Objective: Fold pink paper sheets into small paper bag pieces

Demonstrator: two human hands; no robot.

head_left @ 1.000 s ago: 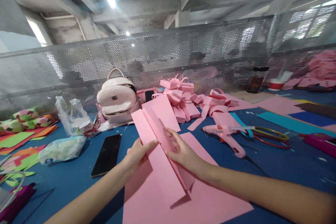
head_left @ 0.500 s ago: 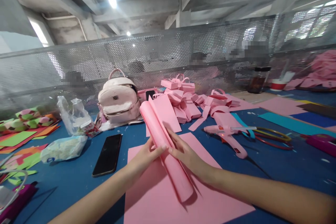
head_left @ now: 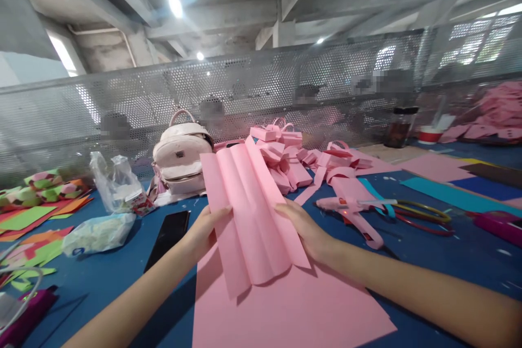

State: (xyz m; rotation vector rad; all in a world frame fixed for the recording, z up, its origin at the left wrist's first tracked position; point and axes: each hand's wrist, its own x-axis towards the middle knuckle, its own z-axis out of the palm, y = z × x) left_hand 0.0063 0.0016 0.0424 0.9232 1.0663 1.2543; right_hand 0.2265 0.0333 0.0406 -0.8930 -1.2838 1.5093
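Note:
A creased sheet of pink paper (head_left: 255, 217) is held up, spread open with lengthwise folds. My left hand (head_left: 207, 228) grips its left edge, thumb on top and fingers behind. On the opposite edge my right hand (head_left: 304, 228) pinches the paper the same way, its fingers mostly hidden underneath. Below lies a flat stack of pink paper (head_left: 293, 315) on the blue table (head_left: 101, 288). A pink hot glue gun (head_left: 356, 209) rests to the right of my right hand. The black phone (head_left: 167, 236) lies beside my left forearm, which partly covers it.
Folded pink paper boxes with handles (head_left: 285, 152) are piled behind the sheet. A pale backpack (head_left: 181, 157) stands at the back left, near a plastic bag (head_left: 116, 179). Scissors (head_left: 428, 215) and coloured paper strips (head_left: 460, 190) lie at the right. A mesh partition (head_left: 253, 87) borders the table.
The pink paper was rolled into a tube between both hands. Now it is unrolled and spread, and my hands have moved apart to its two edges.

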